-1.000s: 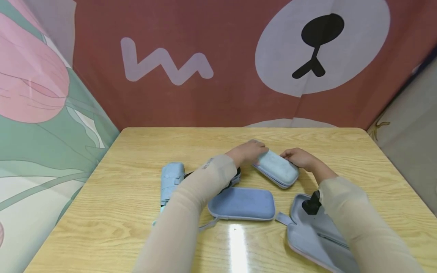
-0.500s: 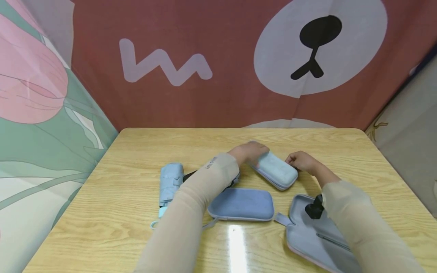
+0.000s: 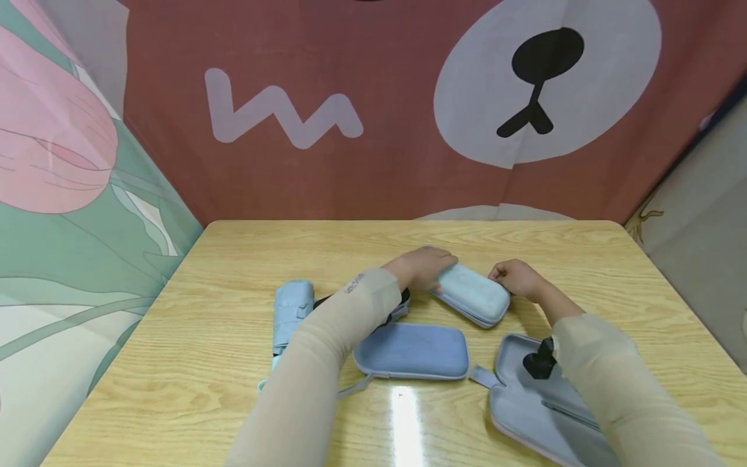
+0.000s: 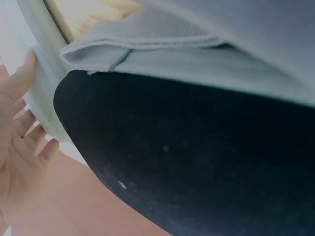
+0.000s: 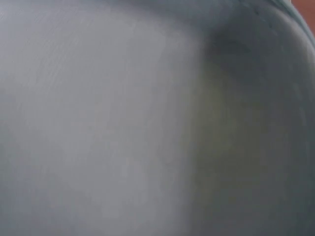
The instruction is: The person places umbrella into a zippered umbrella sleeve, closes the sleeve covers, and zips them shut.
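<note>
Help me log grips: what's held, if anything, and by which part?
Left hand holds light blue oblong fabric case by its far end; right hand at near end, hold unclear.

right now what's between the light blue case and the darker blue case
In the head view, bare table shows between the light blue case and darker blue case; a partly hidden black-and-grey item sits left of the gap.

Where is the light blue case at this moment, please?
In the head view, the light blue case is right of centre, between the left hand and the right hand, farther back than the darker blue case.
</note>
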Demonstrator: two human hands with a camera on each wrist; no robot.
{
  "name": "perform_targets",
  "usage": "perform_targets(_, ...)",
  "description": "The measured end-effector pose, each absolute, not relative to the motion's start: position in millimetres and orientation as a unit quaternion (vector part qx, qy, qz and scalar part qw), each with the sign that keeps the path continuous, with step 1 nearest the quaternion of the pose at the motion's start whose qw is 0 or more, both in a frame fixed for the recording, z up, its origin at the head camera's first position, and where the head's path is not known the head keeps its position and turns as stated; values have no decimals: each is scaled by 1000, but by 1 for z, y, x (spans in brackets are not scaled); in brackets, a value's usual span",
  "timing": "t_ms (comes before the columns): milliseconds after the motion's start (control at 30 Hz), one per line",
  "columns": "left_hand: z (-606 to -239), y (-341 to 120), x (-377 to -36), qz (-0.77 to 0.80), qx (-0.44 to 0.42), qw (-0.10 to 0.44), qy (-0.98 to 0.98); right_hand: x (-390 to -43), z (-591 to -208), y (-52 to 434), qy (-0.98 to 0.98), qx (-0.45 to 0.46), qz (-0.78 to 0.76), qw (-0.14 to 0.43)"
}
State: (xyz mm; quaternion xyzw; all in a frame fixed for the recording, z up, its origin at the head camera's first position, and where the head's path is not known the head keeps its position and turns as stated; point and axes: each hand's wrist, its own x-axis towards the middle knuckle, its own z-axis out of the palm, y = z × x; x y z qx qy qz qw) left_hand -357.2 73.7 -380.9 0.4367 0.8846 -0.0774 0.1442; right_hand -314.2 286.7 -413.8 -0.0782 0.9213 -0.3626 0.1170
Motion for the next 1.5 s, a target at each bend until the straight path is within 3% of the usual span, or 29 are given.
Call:
perform_targets(333,-383,72,-358,-85,425,141,890,-313,-415,294,912,-72,-384,125)
perform_targets(567,-386,64,-365,-115,372,131,912,-309,-414,300,872,-38,-460,162)
perform_targets(1033,-386,66,-359,-151,309,110,933,-301,-412,297,865,-51,-475,156)
perform_targets(1500,-386,67,-361,-147,321,96,931,-298,-409,287,872,-65,-460,154)
